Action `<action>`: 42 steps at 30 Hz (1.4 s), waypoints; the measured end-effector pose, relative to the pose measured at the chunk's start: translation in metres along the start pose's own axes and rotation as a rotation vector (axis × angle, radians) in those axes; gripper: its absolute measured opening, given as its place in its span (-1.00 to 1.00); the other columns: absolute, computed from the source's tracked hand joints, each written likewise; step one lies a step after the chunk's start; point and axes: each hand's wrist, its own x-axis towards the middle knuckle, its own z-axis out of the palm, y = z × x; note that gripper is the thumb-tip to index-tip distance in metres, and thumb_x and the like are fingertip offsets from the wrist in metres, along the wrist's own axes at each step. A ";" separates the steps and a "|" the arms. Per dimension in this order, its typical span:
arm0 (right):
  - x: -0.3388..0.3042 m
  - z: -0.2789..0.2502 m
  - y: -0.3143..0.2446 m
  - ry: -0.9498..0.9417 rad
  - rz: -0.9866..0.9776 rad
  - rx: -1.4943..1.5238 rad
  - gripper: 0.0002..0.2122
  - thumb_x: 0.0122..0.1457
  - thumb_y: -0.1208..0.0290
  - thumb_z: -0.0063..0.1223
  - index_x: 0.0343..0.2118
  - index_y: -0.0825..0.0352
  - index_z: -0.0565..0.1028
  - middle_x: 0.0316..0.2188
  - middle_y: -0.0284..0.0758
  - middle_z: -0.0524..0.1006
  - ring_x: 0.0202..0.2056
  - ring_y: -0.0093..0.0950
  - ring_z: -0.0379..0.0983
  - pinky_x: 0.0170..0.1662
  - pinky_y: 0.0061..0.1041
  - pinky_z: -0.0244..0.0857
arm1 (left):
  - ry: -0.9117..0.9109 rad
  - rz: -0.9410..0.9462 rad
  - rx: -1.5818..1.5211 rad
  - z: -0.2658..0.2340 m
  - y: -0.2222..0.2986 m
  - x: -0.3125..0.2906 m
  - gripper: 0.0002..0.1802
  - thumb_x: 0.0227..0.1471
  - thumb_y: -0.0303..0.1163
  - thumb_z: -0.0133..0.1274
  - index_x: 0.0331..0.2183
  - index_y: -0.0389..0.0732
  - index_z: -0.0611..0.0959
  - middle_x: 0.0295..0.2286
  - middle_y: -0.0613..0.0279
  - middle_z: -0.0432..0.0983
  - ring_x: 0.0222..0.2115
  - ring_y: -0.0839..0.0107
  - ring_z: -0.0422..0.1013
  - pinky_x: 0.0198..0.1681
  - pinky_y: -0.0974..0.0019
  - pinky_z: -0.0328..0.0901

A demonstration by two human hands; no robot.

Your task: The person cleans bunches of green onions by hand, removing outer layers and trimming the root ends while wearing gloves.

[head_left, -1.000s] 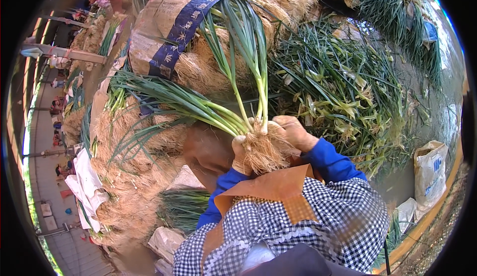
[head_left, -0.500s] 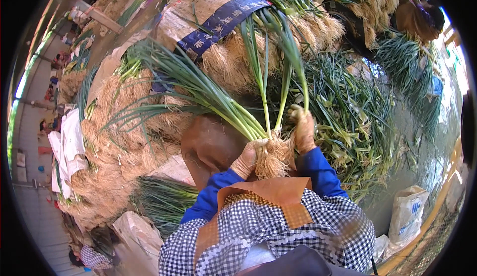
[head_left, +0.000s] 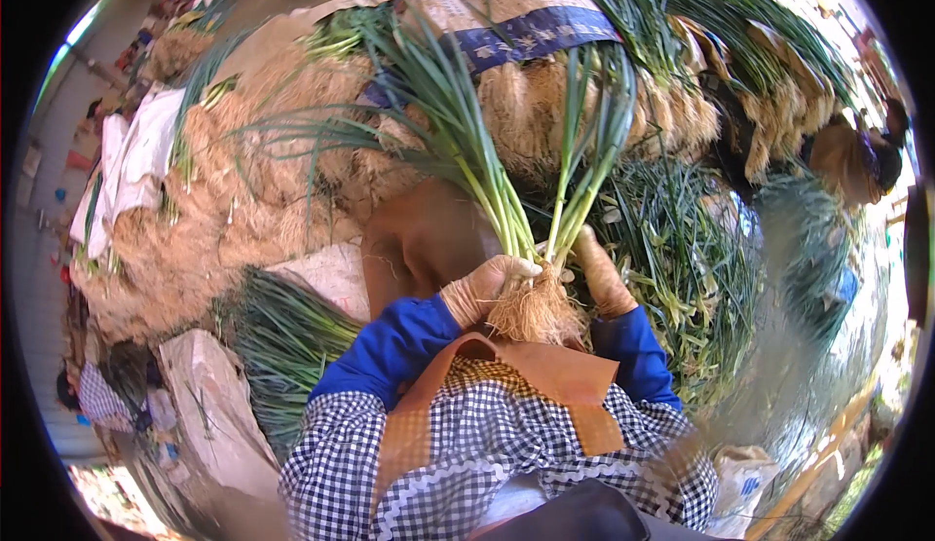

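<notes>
Gripping the bunch [head_left: 508, 212] of green onions by its stalk bases, the left hand [head_left: 477, 290] has its fingers curled round the white ends, the thumb laid across them toward the right. The right hand [head_left: 604, 276] is upright just beside the bunch at the base of its right-hand stalks; its fingers are partly hidden there, and one cannot tell whether they hold a stalk or only touch it. The bunch is in front of the person's chest, its tan roots [head_left: 538, 313] hanging below the hands above a brown bib [head_left: 560, 373], its leaves fanning up and away in two groups, the fuller one on the left. The person wears blue sleeves [head_left: 385, 341] and a checked smock [head_left: 336, 458]. To the left spreads a wide pile [head_left: 263, 190] of onions with roots outward; a white cloth [head_left: 141, 166] drapes over its left edge, and a stack [head_left: 282, 351] of green leaves lies along its near edge, beside a pale sack [head_left: 209, 400]. At its far right corner, a printed sack [head_left: 516, 5] with a blue band covers more onions. On the right, loose leaves [head_left: 696, 268] lie heaped on the wet floor [head_left: 769, 400], and a white bag [head_left: 742, 483] stands near the floor's right edge.
</notes>
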 end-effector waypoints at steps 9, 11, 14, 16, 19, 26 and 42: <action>0.061 0.157 0.058 -0.886 0.190 0.608 -0.25 0.02 -0.05 0.04 0.21 0.12 0.00 0.24 -0.20 -0.09 0.20 -0.10 -0.09 0.19 -0.05 -0.13 | 0.491 -0.015 0.636 0.000 0.018 -0.296 -0.42 -0.19 -0.51 0.11 -0.03 -0.34 0.41 -0.24 0.12 0.48 -0.21 0.39 0.38 -0.09 0.39 0.24; 0.063 0.209 0.093 -1.032 0.232 0.401 -0.49 0.14 0.19 -0.10 0.14 0.21 0.13 0.15 -0.22 0.10 0.12 -0.27 0.07 0.15 -0.25 -0.03 | 0.618 0.048 0.774 0.023 -0.007 -0.365 -0.57 -0.22 -0.53 0.14 -0.19 -0.37 0.51 -0.32 0.16 0.50 -0.30 0.45 0.38 -0.18 0.43 0.27; 0.070 0.308 0.108 -1.099 0.826 0.667 -0.61 0.18 0.27 -0.16 0.04 0.32 0.23 0.03 -0.24 0.26 0.04 -0.36 0.18 0.11 -0.35 0.06 | 0.943 0.149 0.680 0.085 -0.055 -0.427 -0.49 -0.26 -0.58 0.16 -0.15 -0.37 0.46 -0.40 0.19 0.51 -0.39 0.50 0.40 -0.32 0.44 0.33; 0.056 0.387 0.106 -1.064 1.140 0.798 -0.60 0.15 0.23 -0.15 -0.02 0.37 0.27 -0.04 -0.24 0.32 -0.01 -0.36 0.21 0.08 -0.34 0.09 | 1.226 0.124 0.536 0.099 -0.110 -0.471 -0.40 -0.32 -0.63 0.17 -0.10 -0.34 0.43 -0.40 0.20 0.51 -0.43 0.53 0.40 -0.39 0.43 0.35; -0.002 0.483 0.065 -1.350 0.649 0.404 -0.41 0.17 0.00 -0.18 0.13 0.33 0.11 0.13 -0.17 0.18 0.13 -0.29 0.11 0.18 -0.23 0.01 | 1.341 0.567 0.429 0.100 -0.192 -0.497 -0.50 -0.33 -0.57 0.23 -0.21 -0.32 0.49 -0.44 0.24 0.49 -0.45 0.50 0.40 -0.40 0.44 0.34; 0.003 0.581 0.081 -1.576 0.489 -0.064 -0.32 0.16 -0.03 -0.15 0.18 0.36 -0.02 0.16 -0.16 0.12 0.17 -0.35 0.05 0.18 -0.26 0.00 | 1.221 0.994 0.179 -0.026 -0.250 -0.483 -0.08 -0.24 -0.38 0.15 0.15 -0.30 0.07 -0.16 -0.03 0.42 -0.35 0.35 0.45 -0.23 0.31 0.36; 0.211 0.448 0.195 -1.596 -0.023 -1.365 -0.46 0.21 0.07 -0.23 0.11 0.42 0.19 0.05 -0.14 0.29 0.02 -0.32 0.25 0.11 -0.44 0.07 | 0.846 0.952 -0.248 -0.230 -0.208 -0.286 -0.46 0.01 -0.06 -0.05 -0.01 -0.13 0.45 0.12 0.08 0.11 0.12 0.28 0.01 0.13 0.25 -0.02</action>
